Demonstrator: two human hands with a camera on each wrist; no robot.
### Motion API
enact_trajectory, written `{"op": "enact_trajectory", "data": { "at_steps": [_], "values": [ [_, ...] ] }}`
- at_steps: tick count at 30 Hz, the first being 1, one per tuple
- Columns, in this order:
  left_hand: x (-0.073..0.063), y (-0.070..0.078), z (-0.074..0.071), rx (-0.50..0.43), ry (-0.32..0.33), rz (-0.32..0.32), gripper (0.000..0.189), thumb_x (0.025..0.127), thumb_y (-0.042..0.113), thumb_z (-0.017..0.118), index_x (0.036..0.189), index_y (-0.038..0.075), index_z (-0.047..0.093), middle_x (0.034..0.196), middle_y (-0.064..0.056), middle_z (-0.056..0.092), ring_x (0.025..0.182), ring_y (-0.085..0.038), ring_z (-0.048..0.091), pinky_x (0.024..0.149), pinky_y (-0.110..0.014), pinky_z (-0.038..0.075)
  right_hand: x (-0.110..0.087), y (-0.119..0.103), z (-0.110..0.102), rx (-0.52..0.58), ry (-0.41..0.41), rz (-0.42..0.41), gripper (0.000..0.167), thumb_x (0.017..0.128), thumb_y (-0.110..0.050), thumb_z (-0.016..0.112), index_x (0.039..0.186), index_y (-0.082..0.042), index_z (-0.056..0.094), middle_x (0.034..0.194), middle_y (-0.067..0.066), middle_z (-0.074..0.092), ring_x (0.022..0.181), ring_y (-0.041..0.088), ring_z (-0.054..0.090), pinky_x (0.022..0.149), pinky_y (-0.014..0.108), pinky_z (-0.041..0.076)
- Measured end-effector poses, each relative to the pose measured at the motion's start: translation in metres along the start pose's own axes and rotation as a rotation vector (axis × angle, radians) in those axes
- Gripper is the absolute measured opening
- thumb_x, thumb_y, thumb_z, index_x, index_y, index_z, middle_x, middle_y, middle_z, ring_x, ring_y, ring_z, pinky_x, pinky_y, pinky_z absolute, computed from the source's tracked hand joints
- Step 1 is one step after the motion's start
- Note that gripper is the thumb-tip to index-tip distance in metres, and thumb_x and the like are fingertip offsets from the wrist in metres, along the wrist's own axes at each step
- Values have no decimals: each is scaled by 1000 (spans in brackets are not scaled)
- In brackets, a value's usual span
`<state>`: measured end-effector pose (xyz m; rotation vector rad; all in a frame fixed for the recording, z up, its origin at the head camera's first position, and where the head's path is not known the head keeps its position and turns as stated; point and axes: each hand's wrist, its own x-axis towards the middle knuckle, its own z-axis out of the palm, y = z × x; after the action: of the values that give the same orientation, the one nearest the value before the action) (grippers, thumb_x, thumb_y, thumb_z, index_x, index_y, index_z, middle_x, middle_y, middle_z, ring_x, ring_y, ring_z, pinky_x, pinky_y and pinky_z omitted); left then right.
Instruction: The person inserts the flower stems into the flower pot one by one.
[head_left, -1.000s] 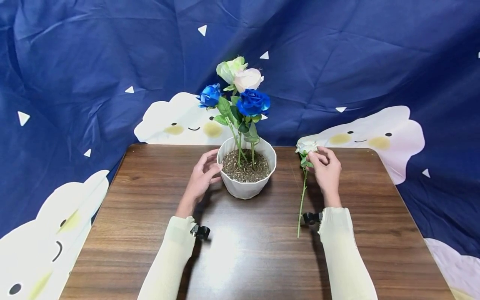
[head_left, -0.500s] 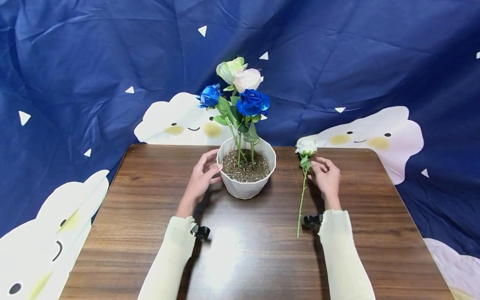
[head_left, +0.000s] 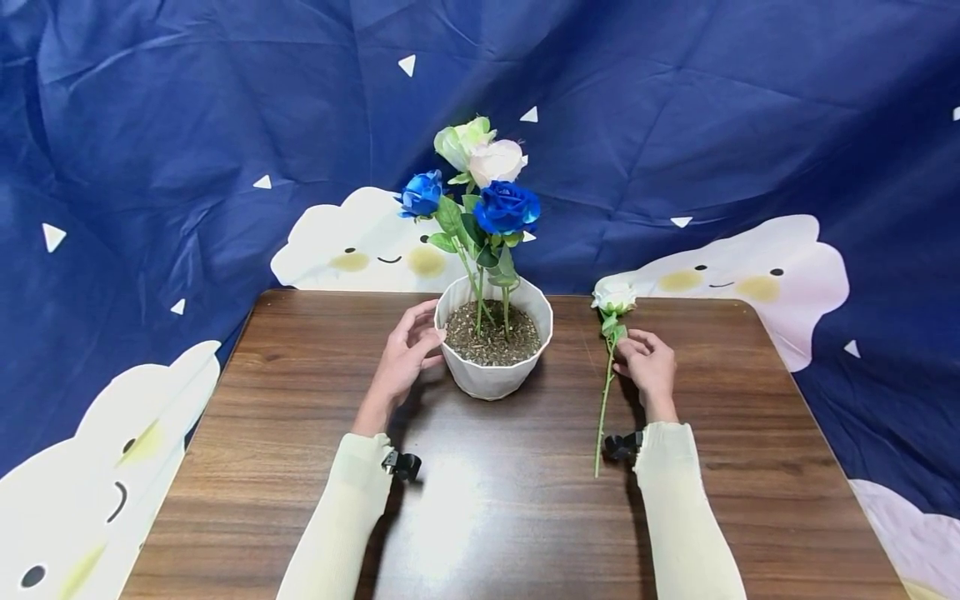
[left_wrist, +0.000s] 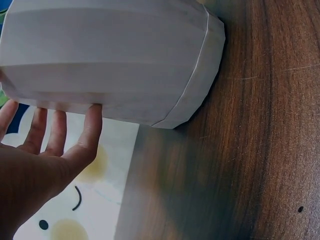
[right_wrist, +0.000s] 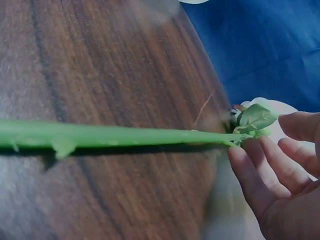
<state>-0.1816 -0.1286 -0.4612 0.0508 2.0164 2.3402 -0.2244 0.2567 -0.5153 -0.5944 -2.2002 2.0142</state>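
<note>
A white faceted flowerpot (head_left: 491,381) filled with soil (head_left: 491,343) stands upright near the table's back edge. Two blue roses (head_left: 507,208) and two pale roses (head_left: 497,162) rise from it on green stems. My left hand (head_left: 401,358) rests its fingertips against the pot's left side, thumb by the rim; the left wrist view shows these fingers (left_wrist: 57,132) spread along the wall. To the right, a single white rose (head_left: 614,295) lies with its long stem (right_wrist: 125,135) toward me. My right hand (head_left: 648,367) is at the stem just below the leaves, fingertips around it, a gap visible between them.
The brown wooden table (head_left: 300,500) carries both the pot and the loose rose. A dark blue cloth (head_left: 675,125) with white triangles and smiling clouds hangs behind and beside it. A black wrist camera (head_left: 401,465) sits at each cuff.
My right hand has left the white rose's head and slid down toward me to the upper stem. The rose itself stays put. My left hand keeps its place on the pot.
</note>
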Motion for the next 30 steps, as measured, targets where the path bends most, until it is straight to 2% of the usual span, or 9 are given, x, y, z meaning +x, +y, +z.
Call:
{"op": "enact_trajectory", "data": {
  "at_steps": [2,5,10,12,14,17,21,23,30],
  "values": [
    [0,0,0,0,0,-1,53,96,7,61,147,14,49,139,-19,51,120,-33,54,91,-55,55,1,3,0,-19,-16,12,42,94,-2,67,134,6,56,94,-5,73,80,5,68,65,25,61],
    [0,-1,0,-4,-2,-3,53,96,7,61,147,14,49,139,-19,51,120,-34,54,91,-55,55,1,6,1,-65,-48,34,45,94,-5,69,136,4,55,98,-5,71,78,4,67,64,24,60],
    [0,-1,0,-9,-6,-3,53,96,6,61,147,13,48,139,-19,51,121,-35,53,92,-56,54,1,8,1,-139,-109,71,52,94,-6,70,142,3,51,130,21,63,78,1,64,64,23,59],
    [0,-1,0,-9,-6,-1,53,96,6,61,147,13,48,139,-19,51,120,-35,53,92,-57,54,2,7,2,-151,-128,80,54,93,-4,69,143,3,50,138,26,57,77,0,65,63,23,59],
    [0,-2,0,-7,-5,1,53,96,6,61,147,13,48,138,-19,51,120,-35,53,93,-57,53,3,7,1,-160,-143,87,55,93,-3,69,144,3,49,139,27,56,76,-1,65,62,24,59],
    [-1,-2,0,-1,0,3,54,95,7,62,147,13,49,138,-19,52,119,-34,54,92,-57,54,5,7,0,-160,-150,100,53,94,-3,68,143,4,49,130,20,63,77,-1,64,63,24,60],
    [-1,-3,0,2,1,5,54,95,7,61,147,14,49,138,-19,52,117,-32,56,91,-57,54,7,8,-1,-159,-166,120,52,94,-4,66,143,4,49,106,-1,69,79,0,63,63,24,60],
    [-1,-3,0,-5,-2,7,54,95,6,61,147,14,49,138,-19,52,117,-31,56,91,-57,54,7,7,-1,-160,-179,128,53,95,-4,66,144,3,48,99,-8,69,80,0,64,63,23,60],
    [0,-3,0,1,2,19,53,95,8,61,146,15,50,138,-20,52,117,-32,56,89,-54,56,9,6,-1,-103,-201,143,51,95,-1,63,142,6,47,92,-9,72,78,1,64,60,23,59]
  ]
}}
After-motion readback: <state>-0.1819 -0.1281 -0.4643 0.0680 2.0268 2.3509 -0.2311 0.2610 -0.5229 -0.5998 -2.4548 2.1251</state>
